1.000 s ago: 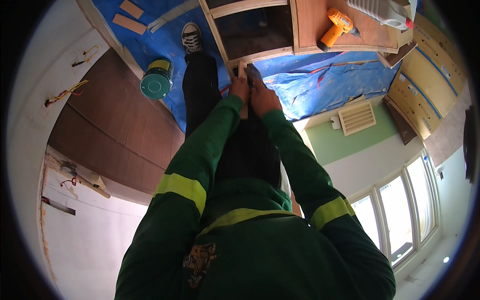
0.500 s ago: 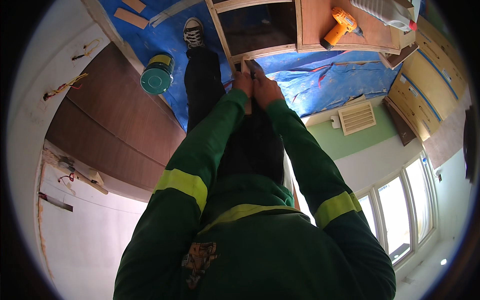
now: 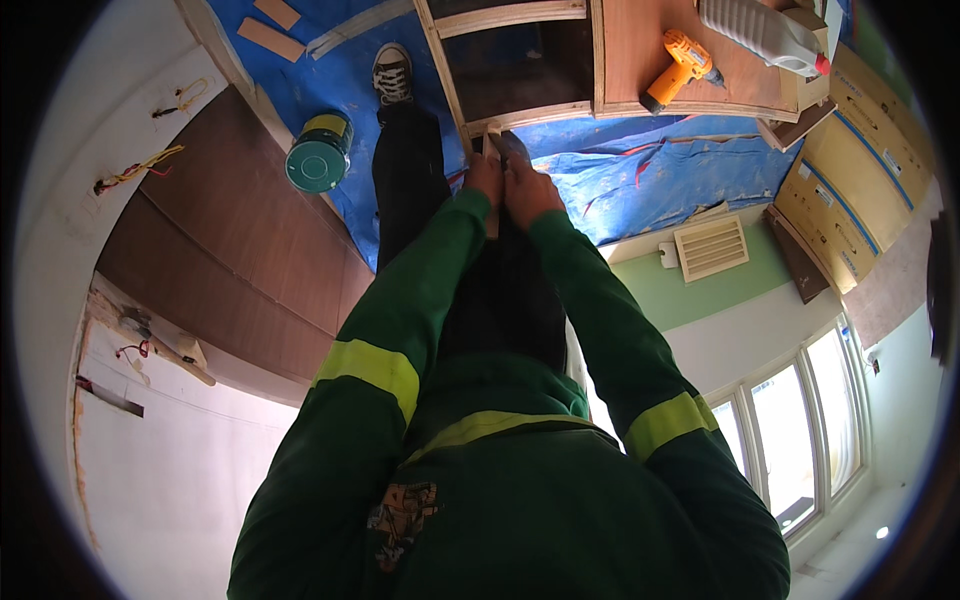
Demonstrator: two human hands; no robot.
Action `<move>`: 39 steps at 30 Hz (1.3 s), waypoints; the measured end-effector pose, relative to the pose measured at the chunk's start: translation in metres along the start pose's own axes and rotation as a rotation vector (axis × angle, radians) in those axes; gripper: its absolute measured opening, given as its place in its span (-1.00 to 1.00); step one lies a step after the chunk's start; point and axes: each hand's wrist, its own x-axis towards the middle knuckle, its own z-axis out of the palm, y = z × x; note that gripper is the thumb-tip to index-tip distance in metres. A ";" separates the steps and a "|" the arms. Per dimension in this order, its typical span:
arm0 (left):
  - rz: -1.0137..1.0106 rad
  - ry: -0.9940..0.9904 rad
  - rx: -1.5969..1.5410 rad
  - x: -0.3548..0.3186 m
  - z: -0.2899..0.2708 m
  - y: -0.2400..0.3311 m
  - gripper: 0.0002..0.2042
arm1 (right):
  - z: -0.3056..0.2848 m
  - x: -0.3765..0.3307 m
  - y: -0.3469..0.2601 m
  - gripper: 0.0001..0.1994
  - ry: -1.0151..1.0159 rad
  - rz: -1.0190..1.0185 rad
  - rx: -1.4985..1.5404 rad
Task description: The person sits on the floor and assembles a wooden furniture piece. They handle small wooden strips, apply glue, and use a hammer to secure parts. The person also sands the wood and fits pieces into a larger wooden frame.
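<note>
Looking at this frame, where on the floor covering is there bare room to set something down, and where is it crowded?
Bare blue sheet lies right of both hands, below the wooden frame. A smaller patch sits between the green can and the shoe. The panel with the yellow drill and white jug is crowded.

A round green tin (image 3: 318,155) with a yellow label band stands on blue sheeting, left of the joined hands (image 3: 510,180). Well right of them lean flat tan cardboard boxes (image 3: 850,150) with blue tape stripes and small white labels. A white ribbed jug (image 3: 765,32) with a red cap lies upper right.
</note>
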 end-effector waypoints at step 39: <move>0.285 -0.006 0.336 0.004 0.000 -0.005 -0.70 | 0.006 0.015 0.005 -0.59 -0.066 0.090 -0.050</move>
